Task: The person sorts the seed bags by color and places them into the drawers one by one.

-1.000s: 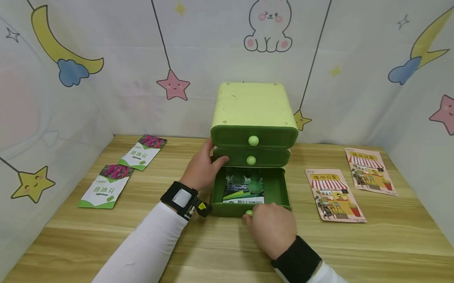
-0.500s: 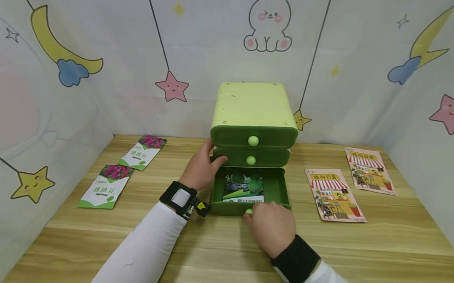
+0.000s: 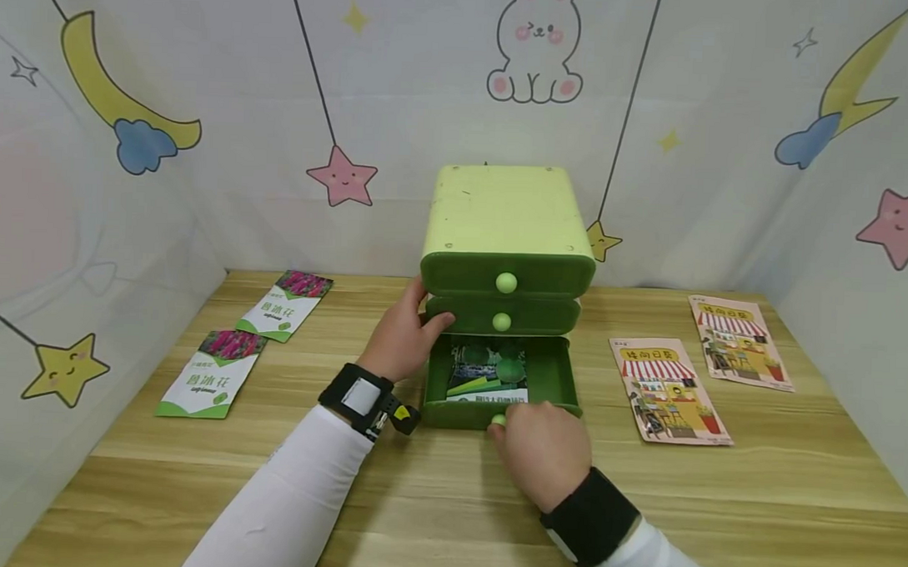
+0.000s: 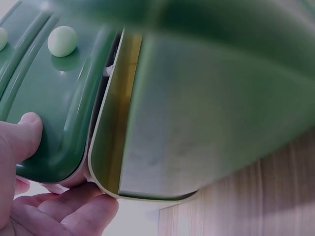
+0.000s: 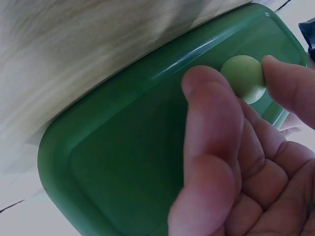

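A small green drawer cabinet (image 3: 511, 210) with a pale yellow-green shell stands at the back middle of the table. Its bottom drawer (image 3: 556, 370) is pulled out, and a printed packet (image 3: 488, 376) lies inside. My left hand (image 3: 400, 336) grips the cabinet's left side, thumb on the middle drawer's front (image 4: 54, 113) and the other fingers round the side wall. At the bottom drawer's front, my right hand (image 3: 546, 453) pinches the round light-green knob (image 5: 243, 78) between thumb and fingers. The two upper drawers are closed.
Two white-and-green packets with pink flowers, one nearer (image 3: 210, 375) and one farther (image 3: 284, 305), lie on the left of the wooden table (image 3: 416, 516). Two pink packets, a near one (image 3: 671, 391) and a far one (image 3: 741, 342), lie on the right. A printed curtain (image 3: 416, 90) hangs behind.
The bottom drawer has slid slightly inward, toward the cabinet, with my right hand on its knob. My left hand keeps its place on the cabinet's side.
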`<state>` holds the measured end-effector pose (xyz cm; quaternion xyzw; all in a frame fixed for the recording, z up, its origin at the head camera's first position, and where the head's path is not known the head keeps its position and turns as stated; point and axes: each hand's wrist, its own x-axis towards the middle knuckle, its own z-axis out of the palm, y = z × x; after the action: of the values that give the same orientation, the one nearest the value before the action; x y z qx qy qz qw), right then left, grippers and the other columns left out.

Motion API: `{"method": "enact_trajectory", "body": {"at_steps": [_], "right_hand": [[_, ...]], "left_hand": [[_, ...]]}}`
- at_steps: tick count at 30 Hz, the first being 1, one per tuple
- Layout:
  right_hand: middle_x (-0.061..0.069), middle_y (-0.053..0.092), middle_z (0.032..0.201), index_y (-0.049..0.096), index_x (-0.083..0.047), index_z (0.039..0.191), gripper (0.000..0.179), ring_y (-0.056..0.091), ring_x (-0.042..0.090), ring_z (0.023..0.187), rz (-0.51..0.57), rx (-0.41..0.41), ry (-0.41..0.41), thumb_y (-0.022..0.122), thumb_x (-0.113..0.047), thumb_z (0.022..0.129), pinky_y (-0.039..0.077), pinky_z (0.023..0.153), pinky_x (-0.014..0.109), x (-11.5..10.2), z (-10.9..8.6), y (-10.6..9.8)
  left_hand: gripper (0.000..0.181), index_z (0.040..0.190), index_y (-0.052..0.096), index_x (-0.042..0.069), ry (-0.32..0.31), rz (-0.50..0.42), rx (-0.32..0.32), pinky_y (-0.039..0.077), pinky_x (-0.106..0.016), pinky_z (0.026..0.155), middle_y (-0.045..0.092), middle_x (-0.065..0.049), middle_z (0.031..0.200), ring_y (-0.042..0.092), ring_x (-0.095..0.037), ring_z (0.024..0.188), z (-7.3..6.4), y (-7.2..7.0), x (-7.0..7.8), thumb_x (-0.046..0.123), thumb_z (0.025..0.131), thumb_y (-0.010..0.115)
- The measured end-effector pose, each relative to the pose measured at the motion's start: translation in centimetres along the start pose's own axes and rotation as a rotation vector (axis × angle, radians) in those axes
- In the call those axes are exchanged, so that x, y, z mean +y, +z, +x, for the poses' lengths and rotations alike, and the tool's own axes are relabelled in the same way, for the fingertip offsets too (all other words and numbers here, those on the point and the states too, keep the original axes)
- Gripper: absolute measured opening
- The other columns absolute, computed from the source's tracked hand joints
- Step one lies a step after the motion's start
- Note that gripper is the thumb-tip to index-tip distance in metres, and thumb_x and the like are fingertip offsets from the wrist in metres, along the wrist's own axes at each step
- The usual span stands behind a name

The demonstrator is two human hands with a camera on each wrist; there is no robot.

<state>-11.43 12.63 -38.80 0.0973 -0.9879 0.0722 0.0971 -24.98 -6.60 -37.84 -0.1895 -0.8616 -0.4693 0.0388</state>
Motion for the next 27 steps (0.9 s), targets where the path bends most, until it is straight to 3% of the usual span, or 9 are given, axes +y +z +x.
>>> {"method": "enact_trajectory", "body": {"at_steps": [27], "right_hand": [[0.001,0.053,0.051,0.057,-0.015,0.058,0.036,0.050,0.020,0.044,-0.005,0.050,0.002,0.068,-0.037,0.084,0.043,0.038,0.039,0.39,0.95,0.84]], "left_hand": [[0.059,0.144,0.025,0.028,0.003,0.019,0.003,0.046,-0.033,0.091,0.032,0.004,0.147,0.044,-0.007,0.116,0.01,0.05,-0.17,0.032,0.095,0.056]]}}
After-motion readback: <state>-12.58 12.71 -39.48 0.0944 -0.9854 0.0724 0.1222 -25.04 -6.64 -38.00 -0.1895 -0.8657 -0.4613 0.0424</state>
